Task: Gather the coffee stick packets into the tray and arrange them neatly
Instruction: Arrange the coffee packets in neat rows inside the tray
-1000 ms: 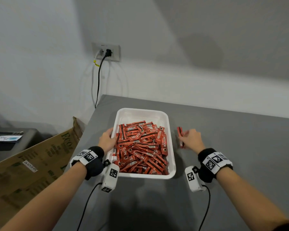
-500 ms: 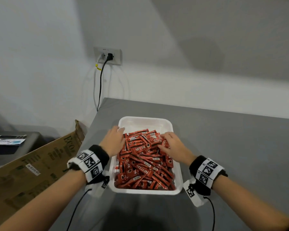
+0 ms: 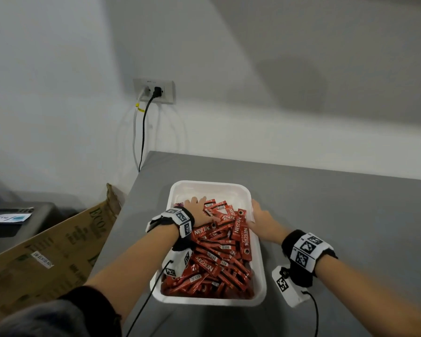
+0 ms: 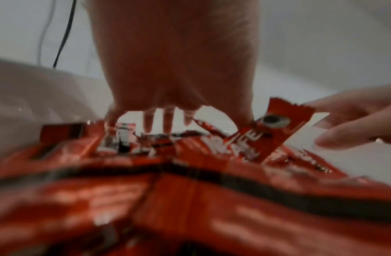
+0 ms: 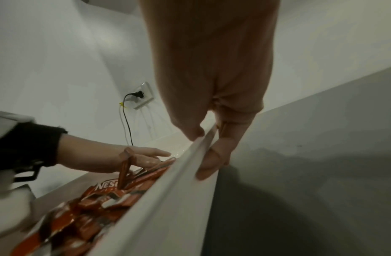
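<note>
The white rectangular foam tray (image 3: 260,268) is being pinched at its rim by the right hand (image 3: 261,221); red coffee stick packets (image 3: 219,261) are being pressed by the left hand's (image 3: 199,210) spread fingers.

The right hand (image 5: 212,97) grips the white tray (image 5: 168,187) by its rim, thumb inside, fingers (image 5: 214,161) outside. Left of that grip, red coffee stick packets (image 5: 98,199) fill the tray, the left hand (image 5: 133,159) resting among them.
</note>
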Available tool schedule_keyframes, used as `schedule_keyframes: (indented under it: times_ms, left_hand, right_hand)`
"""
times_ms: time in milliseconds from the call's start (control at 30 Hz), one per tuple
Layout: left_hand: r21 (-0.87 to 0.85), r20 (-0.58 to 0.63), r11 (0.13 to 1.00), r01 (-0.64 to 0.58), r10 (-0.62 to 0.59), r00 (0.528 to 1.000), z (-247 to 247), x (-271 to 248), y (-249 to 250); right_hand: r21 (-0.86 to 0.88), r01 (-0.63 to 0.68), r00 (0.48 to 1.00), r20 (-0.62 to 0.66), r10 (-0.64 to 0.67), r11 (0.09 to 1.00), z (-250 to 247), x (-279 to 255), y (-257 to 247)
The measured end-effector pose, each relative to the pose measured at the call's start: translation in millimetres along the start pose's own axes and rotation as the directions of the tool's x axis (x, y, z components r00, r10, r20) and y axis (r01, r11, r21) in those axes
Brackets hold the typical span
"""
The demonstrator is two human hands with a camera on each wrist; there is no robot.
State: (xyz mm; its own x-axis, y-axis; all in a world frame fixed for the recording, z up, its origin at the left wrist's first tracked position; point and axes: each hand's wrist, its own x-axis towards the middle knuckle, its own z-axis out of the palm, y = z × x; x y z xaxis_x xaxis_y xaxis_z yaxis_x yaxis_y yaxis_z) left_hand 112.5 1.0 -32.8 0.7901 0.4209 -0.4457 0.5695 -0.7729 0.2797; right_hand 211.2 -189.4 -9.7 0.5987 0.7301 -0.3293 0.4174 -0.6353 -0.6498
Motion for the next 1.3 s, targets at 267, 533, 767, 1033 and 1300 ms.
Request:
schedule_keyframes:
  times_ms: [267, 533, 767, 1033, 1300]
  left_hand:
    - [-0.193, 0.042, 0.950, -0.245, 0.257, 0.965, 19.4, -32.4, 4.0]
    - [0.013, 0.350, 0.949, -0.315, 0.291, 0.890, -8.4, -54.1, 16.4]
    - [0.033, 0.118, 0.927, -0.374, 0.368, 0.923, -16.6, -13.9, 67.7]
    - [0.101, 0.102, 0.877, -0.469, 0.460, 0.882, 8.0, -10.4, 70.3]
    - [-0.118, 0.297, 0.813, -0.571, 0.577, 0.761, 13.1, -38.6, 48.2]
  right_hand:
    - [0.005, 0.013, 0.997, -0.081, -0.013, 1.000, 13.4, -8.2, 0.2]
    - [-0.001, -0.027, 0.997, -0.068, 0.027, 1.000, 15.3, -9.4, -3.1]
    - [-0.027, -0.056, 0.995, -0.081, 0.053, 0.998, 15.1, -7.9, -3.6]
    - [-0.020, -0.077, 0.995, -0.060, 0.075, 0.997, 13.7, -9.8, -4.4]
    - [0.014, -0.039, 0.998, -0.054, 0.039, 0.999, 13.2, -17.1, -11.9]
